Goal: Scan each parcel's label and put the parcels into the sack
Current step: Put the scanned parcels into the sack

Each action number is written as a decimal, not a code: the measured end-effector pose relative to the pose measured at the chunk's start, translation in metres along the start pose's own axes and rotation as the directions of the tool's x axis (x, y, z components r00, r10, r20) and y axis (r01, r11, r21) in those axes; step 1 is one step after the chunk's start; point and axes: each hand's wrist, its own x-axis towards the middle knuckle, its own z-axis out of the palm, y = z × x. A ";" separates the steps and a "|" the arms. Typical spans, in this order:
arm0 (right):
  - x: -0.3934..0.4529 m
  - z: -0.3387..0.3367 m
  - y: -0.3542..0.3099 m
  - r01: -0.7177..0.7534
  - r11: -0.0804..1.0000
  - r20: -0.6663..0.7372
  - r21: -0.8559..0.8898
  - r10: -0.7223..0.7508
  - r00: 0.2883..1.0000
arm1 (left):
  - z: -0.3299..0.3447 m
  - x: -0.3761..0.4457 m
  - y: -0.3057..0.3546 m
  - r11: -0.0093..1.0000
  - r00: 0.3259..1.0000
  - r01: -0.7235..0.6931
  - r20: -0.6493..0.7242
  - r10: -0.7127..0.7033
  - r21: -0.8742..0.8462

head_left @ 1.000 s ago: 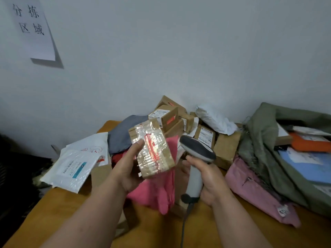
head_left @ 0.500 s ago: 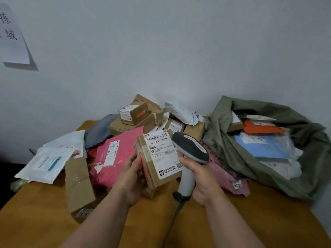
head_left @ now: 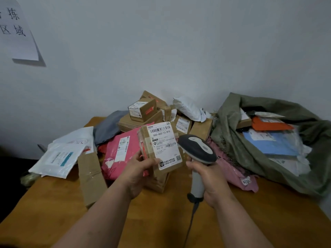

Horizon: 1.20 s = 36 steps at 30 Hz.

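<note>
My left hand [head_left: 137, 170] grips a small brown cardboard parcel [head_left: 161, 149] by its lower left side, with its white barcode label [head_left: 163, 144] turned up toward me. Right beside it, my right hand [head_left: 208, 178] holds a grey and white handheld scanner [head_left: 197, 149] by its handle, head next to the parcel's right edge. The olive green sack [head_left: 236, 145] lies open at the right on the wooden table [head_left: 161, 217], with several parcels inside.
A heap of parcels lies behind my hands: a pink mailer [head_left: 121, 151], brown boxes [head_left: 141, 111], white bags [head_left: 59, 158], a grey bag [head_left: 107, 126], a flat cardboard piece [head_left: 90, 178]. Another pink bag [head_left: 236, 174] lies by the sack. A paper sign [head_left: 16, 31] hangs on the wall.
I turned the parcel over in my left hand from its taped side to its label side. The red scan light seen on it earlier is gone. My view swung right, showing the sack.
</note>
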 end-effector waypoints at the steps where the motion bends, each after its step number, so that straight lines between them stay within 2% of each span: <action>1: -0.003 0.000 -0.001 -0.003 0.999 0.003 -0.037 0.004 1.000 | -0.002 0.001 0.001 1.000 1.000 -0.013 -0.026 0.013 -0.016; 10: -0.021 0.009 -0.013 0.098 0.974 0.138 -0.207 -0.070 0.988 | -0.010 0.003 0.003 0.998 0.997 -0.058 -0.055 0.057 -0.006; 16: -0.022 0.008 -0.016 0.090 0.974 0.145 -0.207 -0.060 0.988 | -0.010 0.007 0.002 0.996 0.997 -0.072 -0.045 0.070 -0.061; 36: -0.008 -0.030 -0.019 0.092 0.967 0.160 -0.239 -0.054 0.986 | 0.024 0.018 -0.013 0.999 0.998 -0.048 -0.040 0.048 -0.012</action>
